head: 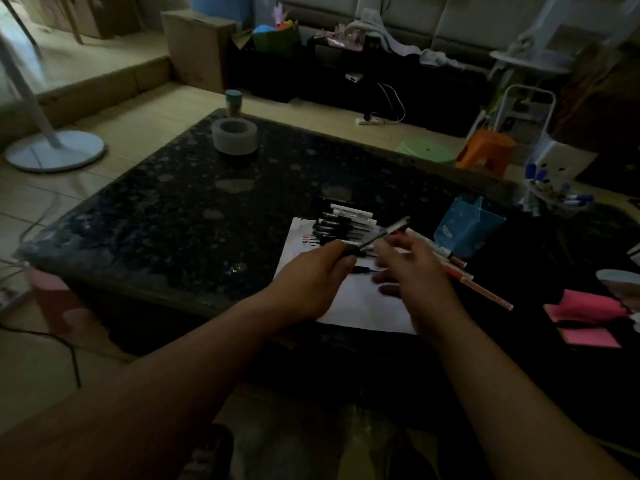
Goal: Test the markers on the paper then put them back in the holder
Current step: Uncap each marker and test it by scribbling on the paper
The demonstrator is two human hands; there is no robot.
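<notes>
Our left hand (pixel 311 275) grips a marker (pixel 384 232) above the paper (pixel 367 306); we should steady it with the slack-fingered right hand (pixel 415 271).

1 wide-angle camera, worn on the person's head, gives the only view. It faces forward and down across the dark table (pixel 173 209), close above the left hand (pixel 311 275) and right hand (pixel 412 271), the 2 forearms (pixel 173 375) reaching in from the bottom edge. Floor (pixel 138 109) and sofa (pixel 450 22) fill the far top.
</notes>
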